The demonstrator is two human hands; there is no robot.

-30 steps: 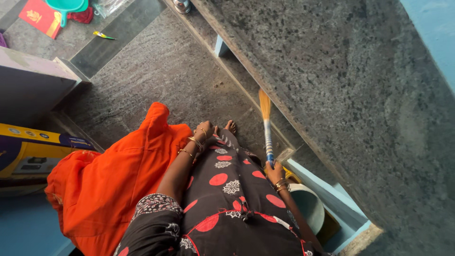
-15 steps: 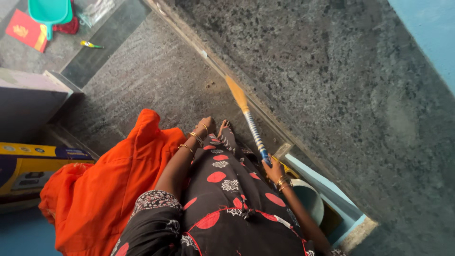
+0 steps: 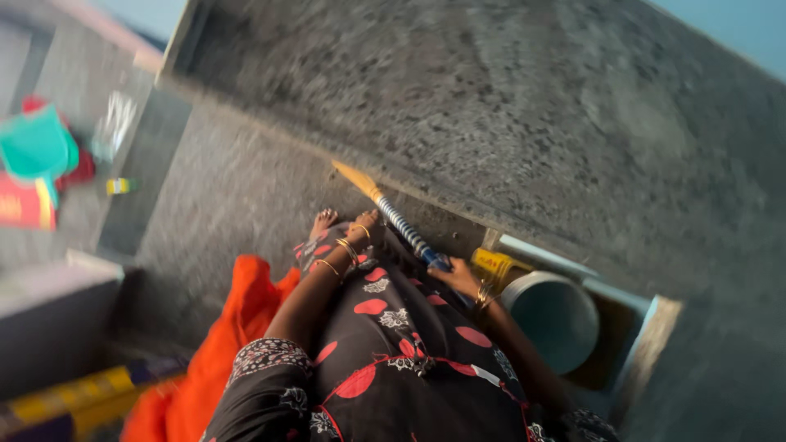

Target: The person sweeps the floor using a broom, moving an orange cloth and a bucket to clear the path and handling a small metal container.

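Black dress with red dots, patterned sleeve, gold bangles

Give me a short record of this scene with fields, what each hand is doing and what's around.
View: head camera looking down, blurred
Right hand: gripped around the striped handle of a broom
Broom head: pale bristles by the foot of the stone counter
Left hand: resting on the dark red-spotted dress, bangles on the wrist
Under counter: grey round bucket, yellow container
Left side: orange cloth, teal dustpan
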